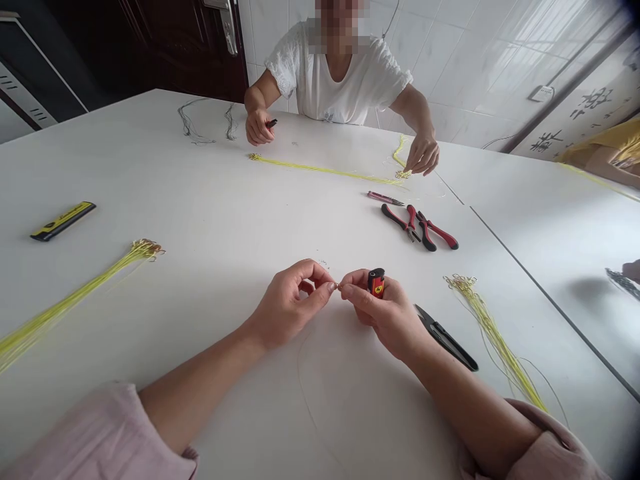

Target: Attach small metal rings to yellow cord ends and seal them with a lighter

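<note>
My left hand pinches a small gold-coloured fish hook between thumb and forefinger. My right hand meets it at the fingertips, its thumb and forefinger also closed at the hook. Tucked in that same right hand is a black and red lighter, held upright. A thin line hangs below my left hand and curves down toward the front edge of the view. Most of the hook is hidden by fingertips. Beside my right wrist lie black thread snips.
Bundles of yellow line with gold hooks lie left and right. A yellow-black cutter, red-black pliers and a small pink-handled tool rest on the white table. Opposite, a person handles another yellow bundle.
</note>
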The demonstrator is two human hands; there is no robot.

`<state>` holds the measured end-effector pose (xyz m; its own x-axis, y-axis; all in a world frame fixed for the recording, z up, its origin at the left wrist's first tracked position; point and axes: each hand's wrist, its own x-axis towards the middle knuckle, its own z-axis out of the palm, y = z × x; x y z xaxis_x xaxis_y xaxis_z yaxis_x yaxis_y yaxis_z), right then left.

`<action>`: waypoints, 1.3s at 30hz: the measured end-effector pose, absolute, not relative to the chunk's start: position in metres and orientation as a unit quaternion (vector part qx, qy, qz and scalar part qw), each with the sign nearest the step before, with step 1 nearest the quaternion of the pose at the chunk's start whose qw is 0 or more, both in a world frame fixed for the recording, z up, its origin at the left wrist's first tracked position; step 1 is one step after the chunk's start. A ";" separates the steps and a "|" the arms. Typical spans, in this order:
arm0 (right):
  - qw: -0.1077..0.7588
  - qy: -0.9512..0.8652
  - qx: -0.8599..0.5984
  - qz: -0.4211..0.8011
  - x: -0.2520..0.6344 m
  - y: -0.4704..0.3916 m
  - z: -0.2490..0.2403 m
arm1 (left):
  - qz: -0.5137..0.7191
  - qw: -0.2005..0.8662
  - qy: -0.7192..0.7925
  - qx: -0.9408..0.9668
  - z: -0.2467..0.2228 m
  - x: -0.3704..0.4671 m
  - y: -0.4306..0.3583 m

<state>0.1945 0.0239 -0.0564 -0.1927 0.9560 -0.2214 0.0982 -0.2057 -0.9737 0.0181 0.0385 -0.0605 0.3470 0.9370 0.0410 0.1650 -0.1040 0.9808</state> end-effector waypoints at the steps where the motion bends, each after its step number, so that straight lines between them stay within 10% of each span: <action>1: 0.368 -0.505 -0.509 0.592 0.195 0.024 -0.057 | 0.375 0.508 0.428 0.646 -0.061 0.018 0.038; 19: 0.382 -0.441 -0.446 0.679 0.197 0.027 -0.056 | 0.414 0.397 0.360 0.736 -0.068 0.019 0.038; 39: 0.436 -0.623 -0.520 0.389 0.182 0.009 -0.054 | 0.377 0.457 0.429 0.682 -0.060 0.021 0.035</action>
<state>0.1817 0.0091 -0.0539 -0.0789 0.9871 0.1391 0.3092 0.1569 -0.9380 0.0205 0.0346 -0.0604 0.3484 0.9293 0.1225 0.2397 -0.2147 0.9468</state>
